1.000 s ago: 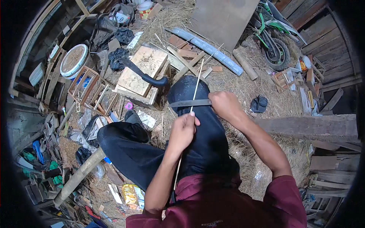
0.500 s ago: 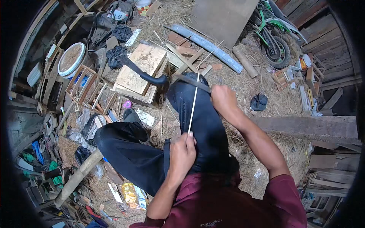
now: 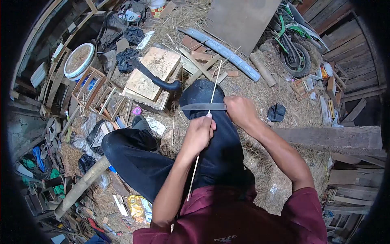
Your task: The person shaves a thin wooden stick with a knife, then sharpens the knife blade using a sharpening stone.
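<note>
A thin pale wooden stick (image 3: 215,90) slants across my raised knee, and my left hand (image 3: 199,134) is closed around it near its middle. The stick's lower end reaches back toward my shirt. In my right hand (image 3: 240,110) is a knife, its handle hidden by the fingers. The knife blade (image 3: 200,106) points left over the knee and crosses the stick just beyond my left thumb. Dark trousers (image 3: 221,150) cover the leg beneath.
On a wooden box (image 3: 152,73) to the left lies a machete (image 3: 152,77) with a dark handle. A white bucket (image 3: 79,61) and a small wooden frame (image 3: 87,91) stand farther left. A heavy beam (image 3: 333,137) juts in from the right; a green motorbike (image 3: 290,49) is behind.
My left hand has moved up along the leg, closer to the blade, with more stick now behind it. The knife has come slightly nearer to me and lies more level.
</note>
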A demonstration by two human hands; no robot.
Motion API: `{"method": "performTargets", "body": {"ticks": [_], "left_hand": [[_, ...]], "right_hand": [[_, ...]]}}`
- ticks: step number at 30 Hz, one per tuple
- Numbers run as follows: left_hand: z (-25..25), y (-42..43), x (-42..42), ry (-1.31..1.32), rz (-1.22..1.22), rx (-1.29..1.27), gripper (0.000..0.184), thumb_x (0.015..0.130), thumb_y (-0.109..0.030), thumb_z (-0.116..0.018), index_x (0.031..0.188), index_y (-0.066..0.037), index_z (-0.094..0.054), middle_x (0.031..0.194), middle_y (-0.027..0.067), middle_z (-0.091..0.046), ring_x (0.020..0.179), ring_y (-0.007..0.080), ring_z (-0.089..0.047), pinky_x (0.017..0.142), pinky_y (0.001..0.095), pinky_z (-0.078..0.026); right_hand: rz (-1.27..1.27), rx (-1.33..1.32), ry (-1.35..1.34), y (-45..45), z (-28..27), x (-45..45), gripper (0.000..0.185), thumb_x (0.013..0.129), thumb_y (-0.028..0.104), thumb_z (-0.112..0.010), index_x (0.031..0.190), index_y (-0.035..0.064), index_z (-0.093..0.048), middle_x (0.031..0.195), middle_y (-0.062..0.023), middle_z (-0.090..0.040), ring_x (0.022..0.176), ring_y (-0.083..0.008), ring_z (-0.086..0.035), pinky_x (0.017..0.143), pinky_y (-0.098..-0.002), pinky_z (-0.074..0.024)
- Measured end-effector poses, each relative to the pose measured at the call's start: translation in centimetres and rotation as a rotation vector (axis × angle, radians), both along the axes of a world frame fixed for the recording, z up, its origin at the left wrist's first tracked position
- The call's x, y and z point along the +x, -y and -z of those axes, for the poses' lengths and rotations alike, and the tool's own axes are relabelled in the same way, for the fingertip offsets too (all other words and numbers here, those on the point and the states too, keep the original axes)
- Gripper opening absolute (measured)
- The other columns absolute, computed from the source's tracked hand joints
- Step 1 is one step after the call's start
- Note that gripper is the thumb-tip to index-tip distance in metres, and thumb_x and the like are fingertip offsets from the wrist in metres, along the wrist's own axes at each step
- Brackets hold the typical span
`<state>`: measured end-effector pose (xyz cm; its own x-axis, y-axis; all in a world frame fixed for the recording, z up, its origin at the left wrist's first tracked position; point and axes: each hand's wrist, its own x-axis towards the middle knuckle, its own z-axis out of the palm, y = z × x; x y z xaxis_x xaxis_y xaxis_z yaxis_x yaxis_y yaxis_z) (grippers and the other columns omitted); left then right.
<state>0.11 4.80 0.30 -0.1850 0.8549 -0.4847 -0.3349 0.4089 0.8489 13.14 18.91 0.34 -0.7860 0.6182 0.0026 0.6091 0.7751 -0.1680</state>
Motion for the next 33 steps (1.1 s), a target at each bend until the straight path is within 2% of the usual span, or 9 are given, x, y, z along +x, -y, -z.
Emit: {"method": "performTargets", "body": {"ticks": [1, 7, 12, 16, 19, 20, 24, 29, 33], "left_hand": [[-0.7, -0.6, -0.3, 0.051, -0.003, -0.059, 0.041, 0.103, -0.036, -0.043, 0.075, -0.008, -0.054, 0.052, -0.0051, -0.040, 0.041, 0.0057, -0.032, 0.039, 0.0238, -0.023], [1.7, 1.2, 0.4, -0.337, -0.057, 0.126, 0.043, 0.103, -0.033, -0.043, 0.072, -0.005, -0.055, 0.052, -0.0048, -0.040, 0.046, 0.0050, -0.034, 0.043, 0.0251, -0.025], [0.4, 4.8, 1.8, -0.535, -0.028, 0.094, 0.045, 0.103, -0.031, -0.042, 0.071, -0.003, -0.056, 0.053, -0.0029, -0.042, 0.049, 0.0060, -0.040, 0.048, 0.0263, -0.032], [-0.5, 8.8, 2.1, -0.372, 0.035, -0.018, 0.044, 0.103, -0.032, -0.043, 0.071, -0.004, -0.056, 0.053, -0.0030, -0.043, 0.049, 0.0061, -0.041, 0.047, 0.0257, -0.032], [-1.0, 11.1, 1.4, -0.248, 0.135, -0.071, 0.046, 0.103, -0.031, -0.043, 0.070, -0.001, -0.056, 0.053, 0.0011, -0.047, 0.049, 0.0084, -0.044, 0.048, 0.0283, -0.034], [-0.7, 12.2, 1.2, -0.153, 0.153, -0.095, 0.045, 0.104, -0.032, -0.042, 0.074, -0.002, -0.058, 0.053, -0.0020, -0.045, 0.048, 0.0065, -0.041, 0.046, 0.0255, -0.033], [-1.0, 10.9, 0.0, 0.138, 0.090, -0.089, 0.040, 0.103, -0.032, -0.042, 0.081, -0.004, -0.059, 0.055, -0.0029, -0.043, 0.046, 0.0069, -0.038, 0.043, 0.0224, -0.032], [-0.4, 2.8, -0.3, 0.149, 0.042, -0.083, 0.043, 0.104, -0.037, -0.038, 0.077, -0.007, -0.054, 0.054, -0.0038, -0.042, 0.046, 0.0057, -0.040, 0.037, 0.0233, -0.028], [-0.3, -0.9, -0.2, -0.158, 0.022, -0.008, 0.046, 0.102, -0.036, -0.040, 0.071, -0.005, -0.054, 0.054, -0.0014, -0.044, 0.050, 0.0094, -0.041, 0.048, 0.0279, -0.034]], "right_hand": [[0.002, -0.007, 0.019, -0.2, -0.1, -0.3, 0.011, 0.080, 0.007, -0.058, 0.081, -0.0003, -0.065, 0.080, -0.0217, -0.068, 0.075, -0.0386, -0.069, 0.065, -0.0475, -0.0553], [0.031, 0.015, 0.068, -0.3, 0.2, -1.2, 0.014, 0.080, 0.009, -0.059, 0.075, -0.0003, -0.068, 0.074, -0.0237, -0.067, 0.072, -0.0385, -0.069, 0.064, -0.0469, -0.0561], [0.171, -0.004, 0.054, -0.5, 0.3, -1.2, 0.012, 0.079, 0.007, -0.060, 0.076, -0.0013, -0.068, 0.074, -0.0249, -0.067, 0.072, -0.0398, -0.069, 0.065, -0.0471, -0.0561], [0.237, -0.061, 0.051, -1.4, 0.8, -0.2, 0.011, 0.076, 0.005, -0.061, 0.078, -0.0032, -0.068, 0.076, -0.0264, -0.066, 0.074, -0.0418, -0.068, 0.068, -0.0482, -0.0557], [0.359, -0.059, 0.049, -2.5, 1.7, 0.6, 0.010, 0.076, 0.005, -0.061, 0.079, -0.0027, -0.068, 0.077, -0.0273, -0.066, 0.074, -0.0426, -0.068, 0.068, -0.0485, -0.0552], [0.384, -0.061, 0.000, -2.7, 2.0, 1.1, 0.010, 0.076, 0.004, -0.061, 0.078, -0.0026, -0.068, 0.077, -0.0274, -0.066, 0.074, -0.0428, -0.067, 0.068, -0.0488, -0.0549], [0.379, -0.040, -0.123, -2.1, 1.7, 1.7, 0.009, 0.075, 0.003, -0.060, 0.078, -0.0015, -0.067, 0.076, -0.0271, -0.065, 0.073, -0.0425, -0.066, 0.067, -0.0496, -0.0539], [0.113, 0.023, -0.171, -1.3, 1.8, 2.6, 0.008, 0.072, 0.002, -0.060, 0.079, 0.0009, -0.064, 0.078, -0.0222, -0.066, 0.072, -0.0399, -0.066, 0.066, -0.0482, -0.0542], [0.011, -0.003, -0.053, -1.2, 0.7, 1.6, 0.009, 0.077, 0.007, -0.059, 0.077, -0.0009, -0.064, 0.078, -0.0213, -0.067, 0.073, -0.0382, -0.068, 0.065, -0.0471, -0.0550]]}}
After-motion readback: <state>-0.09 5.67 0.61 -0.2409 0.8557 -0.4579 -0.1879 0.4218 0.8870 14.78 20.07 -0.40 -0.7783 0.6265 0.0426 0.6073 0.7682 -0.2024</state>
